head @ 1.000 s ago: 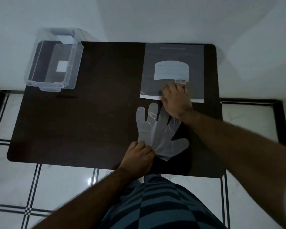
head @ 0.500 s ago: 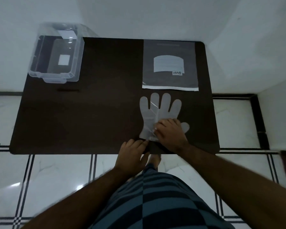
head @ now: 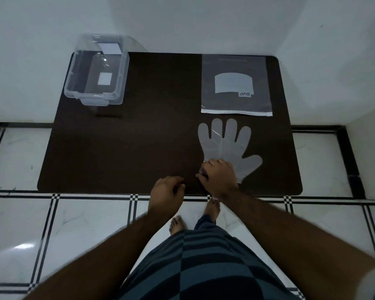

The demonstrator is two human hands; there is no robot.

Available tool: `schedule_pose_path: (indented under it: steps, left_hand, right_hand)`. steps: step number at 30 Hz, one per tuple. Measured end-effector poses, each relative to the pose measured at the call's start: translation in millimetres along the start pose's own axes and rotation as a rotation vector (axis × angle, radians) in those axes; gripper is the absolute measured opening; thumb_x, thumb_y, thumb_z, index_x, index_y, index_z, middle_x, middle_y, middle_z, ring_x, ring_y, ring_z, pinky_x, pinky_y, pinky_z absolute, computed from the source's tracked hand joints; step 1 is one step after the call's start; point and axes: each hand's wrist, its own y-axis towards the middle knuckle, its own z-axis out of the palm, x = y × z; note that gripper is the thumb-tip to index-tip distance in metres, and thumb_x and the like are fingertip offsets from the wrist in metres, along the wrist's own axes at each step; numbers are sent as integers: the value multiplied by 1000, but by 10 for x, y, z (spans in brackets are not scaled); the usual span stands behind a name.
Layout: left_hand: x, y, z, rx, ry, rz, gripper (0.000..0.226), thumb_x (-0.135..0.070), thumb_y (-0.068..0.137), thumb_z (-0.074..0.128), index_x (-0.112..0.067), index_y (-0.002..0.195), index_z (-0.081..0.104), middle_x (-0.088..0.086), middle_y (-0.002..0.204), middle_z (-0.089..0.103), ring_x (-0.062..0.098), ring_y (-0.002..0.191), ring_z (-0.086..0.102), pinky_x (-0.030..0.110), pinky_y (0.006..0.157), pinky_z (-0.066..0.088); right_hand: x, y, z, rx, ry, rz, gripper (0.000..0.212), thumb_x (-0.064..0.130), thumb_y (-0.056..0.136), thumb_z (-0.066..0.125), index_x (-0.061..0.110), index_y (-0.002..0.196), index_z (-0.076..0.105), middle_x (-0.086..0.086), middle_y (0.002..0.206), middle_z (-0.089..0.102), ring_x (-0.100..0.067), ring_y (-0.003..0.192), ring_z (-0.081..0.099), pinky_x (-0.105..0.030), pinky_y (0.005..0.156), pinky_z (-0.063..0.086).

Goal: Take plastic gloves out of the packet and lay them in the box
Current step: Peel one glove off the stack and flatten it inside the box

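A clear plastic glove [head: 225, 144] lies flat on the dark table [head: 139, 137], fingers pointing away from me, just below the grey packet [head: 236, 83] at the far right. My right hand [head: 219, 177] covers the glove's cuff at its near left corner, fingers curled and pinching the plastic. My left hand [head: 167, 193] hovers at the table's near edge, left of the glove, fingers loosely bent and holding nothing. The clear box [head: 95, 72] stands at the far left corner, lid off, nothing inside but a white label.
White walls close in behind and to the right of the table. The floor is white tile with black stripes. My bare feet [head: 190, 217] stand just under the near table edge.
My right hand drew back from the packet to the glove's cuff. My left hand let go of the cuff and slid left along the near edge. The camera pulled back.
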Motion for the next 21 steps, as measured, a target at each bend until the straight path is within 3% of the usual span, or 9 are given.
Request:
schedule_pose_path:
  steps: [3, 7, 10, 13, 21]
  left_hand:
    - [-50, 78, -9, 40, -61, -58, 27, -30, 103, 65, -22, 128, 74, -6, 119, 73, 5, 107, 58, 26, 90, 47]
    - [-142, 241, 16, 117, -279, -179, 22, -25, 103, 67, -22, 123, 75, -12, 108, 72, 1, 99, 65, 24, 89, 56]
    - [-222, 320, 85, 193, -525, -345, 18, -18, 103, 67, -19, 117, 78, -4, 106, 76, 12, 100, 72, 37, 91, 63]
    - [-350, 383, 132, 200, -784, -500, 15, -10, 102, 66, -13, 110, 78, 9, 106, 78, 25, 101, 76, 37, 87, 65]
    - [-563, 636, 266, 232, -1078, -726, 12, -5, 97, 72, -1, 107, 77, 18, 103, 81, 30, 96, 80, 38, 84, 66]
  right_hand:
    - [-6, -7, 9, -14, -9, -8, 20, 31, 104, 55, 18, 106, 69, -5, 100, 71, -26, 93, 66, -43, 88, 51]
    - [12, -6, 13, 7, 111, 71, 20, 29, 106, 53, 21, 96, 68, -1, 91, 68, -21, 86, 63, -42, 88, 53]
    - [24, -55, 32, -23, 342, 163, 12, 24, 102, 62, 20, 95, 71, 4, 90, 67, -15, 85, 62, -34, 85, 53]
    - [42, -118, -7, -39, 513, 265, 9, 21, 102, 66, 18, 99, 74, 6, 92, 68, -12, 87, 63, -26, 85, 49]
    - [-39, -185, -69, -66, 854, 536, 13, 19, 97, 75, 16, 109, 81, 5, 100, 78, -8, 94, 73, -28, 91, 61]
